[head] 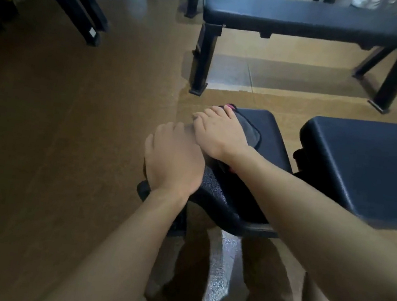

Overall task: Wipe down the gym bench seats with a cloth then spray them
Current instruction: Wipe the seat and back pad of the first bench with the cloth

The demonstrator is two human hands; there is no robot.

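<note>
Head view: the right hand (220, 133) presses flat on the grey cloth (251, 132) atop the seat pad (271, 144); the left hand (173, 162) grips the pad's near edge. Unwiped pad runs toward 1 o'clock.

- My cloth (249, 131): dark grey, black stitched edge, pink showing at its far corner.
- Seat pad (273, 137) under cloth: black, pebbled grain.
- Flat bench (311, 17) beyond seat pad: black.
- Floor (68, 133) left of seat pad: brown.

black padded seat (274, 132), grey cloth (250, 132) on it
</note>
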